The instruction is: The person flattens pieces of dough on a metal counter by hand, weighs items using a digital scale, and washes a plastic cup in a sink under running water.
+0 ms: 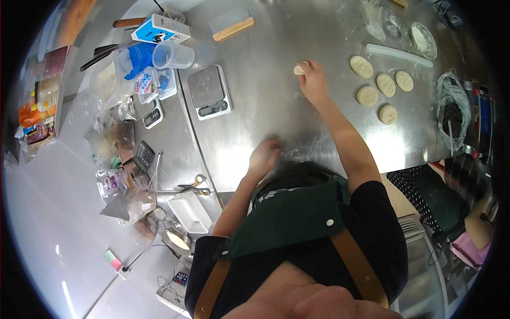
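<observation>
My right hand reaches out over the steel table, its fingers closed round a small pale piece of dough. Close to the table's front edge, my left hand rests with thumb and fingers apart and nothing visible in it. To the right of my right hand lie several flattened dough rounds, among them one dough round closest to my forearm. Beyond them sits a white rolling pin. On the left stands a kitchen scale with a bare metal plate.
A wood-edged scraper lies at the far side. Far right are a bowl of flour and a plastic-lined container of dark filling. Leftward are a clear cup, a milk carton and scissors. Another person's arm shows at right.
</observation>
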Motion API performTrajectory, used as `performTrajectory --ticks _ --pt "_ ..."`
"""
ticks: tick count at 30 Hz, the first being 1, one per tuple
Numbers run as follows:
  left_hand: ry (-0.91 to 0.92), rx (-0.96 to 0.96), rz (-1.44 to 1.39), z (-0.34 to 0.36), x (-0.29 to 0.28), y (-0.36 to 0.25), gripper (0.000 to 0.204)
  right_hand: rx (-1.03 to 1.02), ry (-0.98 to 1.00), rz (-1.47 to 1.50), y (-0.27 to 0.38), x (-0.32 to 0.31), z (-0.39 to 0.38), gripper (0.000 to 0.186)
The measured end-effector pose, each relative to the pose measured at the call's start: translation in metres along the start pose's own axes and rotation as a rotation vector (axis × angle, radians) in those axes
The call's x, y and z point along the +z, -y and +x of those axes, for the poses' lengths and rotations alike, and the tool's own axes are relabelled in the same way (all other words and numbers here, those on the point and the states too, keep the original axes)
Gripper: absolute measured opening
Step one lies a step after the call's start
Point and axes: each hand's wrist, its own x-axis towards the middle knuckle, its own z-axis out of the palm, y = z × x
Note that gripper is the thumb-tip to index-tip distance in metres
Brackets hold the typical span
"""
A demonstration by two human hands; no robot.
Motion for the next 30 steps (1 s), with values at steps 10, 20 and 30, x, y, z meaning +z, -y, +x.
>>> performTrajectory --ticks 10,20,30 --pt "-0.074 -0.002 0.003 -0.008 0.000 0.004 0.029 -0.016 0.014 0.001 0.012 -0.022 0.003 0.033" --pt "-0.157 0.054 0.036 -0.016 0.009 0.027 0.024 0.207 0.178 0.263 0.048 -0.103 -0.160 0.035" --pt "-0.092 0.086 -0.007 -0.014 0.008 0.004 0.025 0.094 0.076 0.030 0.030 -0.091 -0.187 0.040"
